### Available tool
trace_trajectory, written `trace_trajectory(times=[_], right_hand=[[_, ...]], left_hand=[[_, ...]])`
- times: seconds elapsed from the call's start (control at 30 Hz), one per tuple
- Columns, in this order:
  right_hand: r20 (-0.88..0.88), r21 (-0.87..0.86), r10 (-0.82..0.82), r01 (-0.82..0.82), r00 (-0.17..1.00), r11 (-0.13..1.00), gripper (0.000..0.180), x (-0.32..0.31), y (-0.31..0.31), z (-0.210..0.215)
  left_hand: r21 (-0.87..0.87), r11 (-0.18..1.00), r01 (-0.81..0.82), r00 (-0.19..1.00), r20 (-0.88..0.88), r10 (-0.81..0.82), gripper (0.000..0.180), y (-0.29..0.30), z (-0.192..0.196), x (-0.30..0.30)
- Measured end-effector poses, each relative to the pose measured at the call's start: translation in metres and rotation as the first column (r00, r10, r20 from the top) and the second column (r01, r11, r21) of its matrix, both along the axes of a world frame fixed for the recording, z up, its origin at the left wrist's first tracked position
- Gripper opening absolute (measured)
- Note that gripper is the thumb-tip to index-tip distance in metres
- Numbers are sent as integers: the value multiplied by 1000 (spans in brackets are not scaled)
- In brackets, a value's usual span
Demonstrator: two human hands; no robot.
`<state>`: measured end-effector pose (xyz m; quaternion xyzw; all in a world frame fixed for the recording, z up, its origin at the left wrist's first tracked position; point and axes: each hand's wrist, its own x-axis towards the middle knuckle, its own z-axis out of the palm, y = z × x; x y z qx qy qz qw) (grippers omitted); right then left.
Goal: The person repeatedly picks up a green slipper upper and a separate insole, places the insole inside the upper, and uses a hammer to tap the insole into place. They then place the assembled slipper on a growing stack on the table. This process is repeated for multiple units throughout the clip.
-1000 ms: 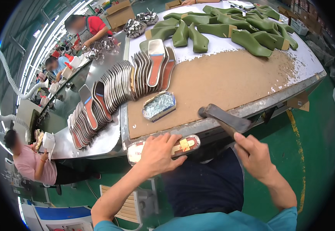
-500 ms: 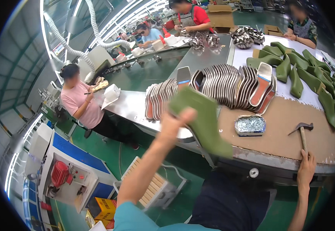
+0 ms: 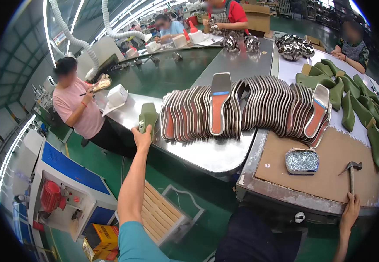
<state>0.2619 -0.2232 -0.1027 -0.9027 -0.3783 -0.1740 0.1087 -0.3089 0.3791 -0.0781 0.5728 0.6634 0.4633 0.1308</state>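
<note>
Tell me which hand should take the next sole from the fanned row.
Left, probably: the left hand is at the green shoe last beside the fanned row of soles; the right hand holds the hammer.

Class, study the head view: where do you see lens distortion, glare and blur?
Head view: fisheye bending curves the table edge and leaves black corners; ceiling strip lights blow out white; glare streaks the steel conveyor; the workers' faces are blurred; the left hand on the green shoe last stays fairly sharp.
</note>
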Motion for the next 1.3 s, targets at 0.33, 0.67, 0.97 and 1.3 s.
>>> trace_trajectory(times=[0.33,0.67,0.97,1.3], right_hand=[[-10,-21,5,-5,1000,1000,32,5,3,-7],[25,2,69,-69,997,998,28,-2,14,0],[85,91,111,-119,990,989,26,-13,20,6],[167,1,21,-21,986,1000,21,-26,27,20]], left_hand=[[-233,960,155,986,92,-137,69,44,16,-71],[-287,958,10,998,-62,-29,66,35,2,-64],[-125,949,-290,689,-716,116,68,-10,34,-22],[-116,898,424,677,-618,-400,56,-68,63,210]])
